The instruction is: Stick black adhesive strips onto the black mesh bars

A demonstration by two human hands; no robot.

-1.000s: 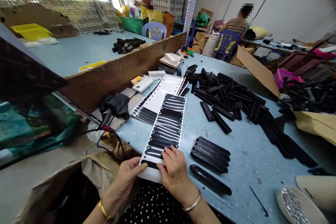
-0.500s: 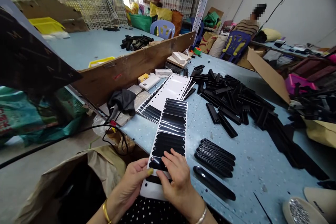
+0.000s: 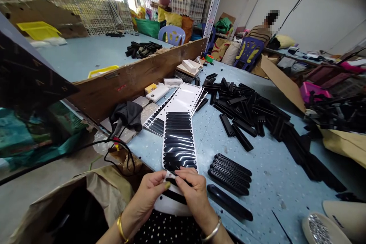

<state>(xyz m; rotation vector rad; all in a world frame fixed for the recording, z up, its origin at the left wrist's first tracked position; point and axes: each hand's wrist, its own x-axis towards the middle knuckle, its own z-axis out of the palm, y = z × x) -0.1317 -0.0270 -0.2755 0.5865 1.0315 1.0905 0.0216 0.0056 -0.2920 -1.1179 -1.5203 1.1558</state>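
A white sheet (image 3: 179, 137) bearing rows of glossy black rounded strips lies over the table edge, its lower end bent up in front of me. My left hand (image 3: 147, 194) pinches the left edge of this sheet, thumb on top. My right hand (image 3: 196, 190) is closed, its thumb and fingertips pressed together on a black strip (image 3: 184, 182) near the lower end. Whether the strip is lifted off there is hard to see behind the fingers. Right of the sheet lie several perforated black pieces (image 3: 230, 173) side by side and one smooth long black piece (image 3: 230, 202).
More white sheets (image 3: 184, 99) lie farther up the blue table. A heap of black comb-like parts (image 3: 243, 103) spreads to the right. A bowl of small metal bits (image 3: 320, 228) sits at lower right. An open brown bag (image 3: 114, 187) stands at left. A person (image 3: 260, 32) sits beyond.
My right hand has gone from lying with fingers spread on the sheet to pinching at its lower end. The sheet's lower part has bent upward, and the camera view has shifted slightly.
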